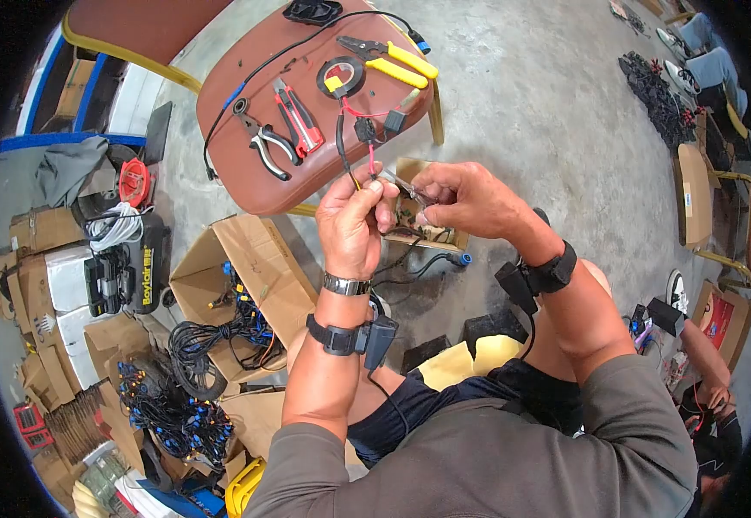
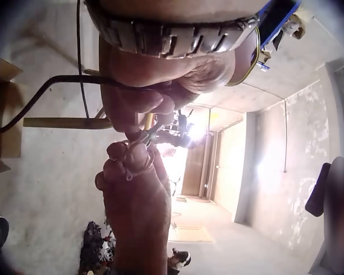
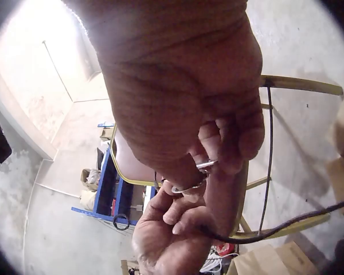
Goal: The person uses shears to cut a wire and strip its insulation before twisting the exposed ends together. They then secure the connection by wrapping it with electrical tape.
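Observation:
My left hand [image 1: 350, 220] pinches the end of a thin wire pair, a pink-red wire [image 1: 372, 158] and a black cable [image 1: 341, 142], between thumb and fingers. The wires run to a black connector [image 1: 364, 129] by the seat's edge. Close on its right, my right hand [image 1: 466, 198] grips a small metal tool [image 1: 401, 183] that reaches toward the left fingertips; its exact kind is unclear. Shiny metal [image 3: 206, 164] shows between the right fingers in the right wrist view. In the left wrist view the right hand [image 2: 137, 200] meets the left hand [image 2: 143, 103]; the wire ends are hard to see.
A brown chair seat [image 1: 255, 190] holds black-handled pliers [image 1: 268, 151], a red cutter [image 1: 298, 118], black tape [image 1: 354, 67] and yellow-handled pliers [image 1: 397, 72]. Cardboard boxes [image 1: 263, 250] with cables stand lower left. A small box [image 1: 449, 237] lies beneath my hands. Another person [image 1: 708, 363] is lower right.

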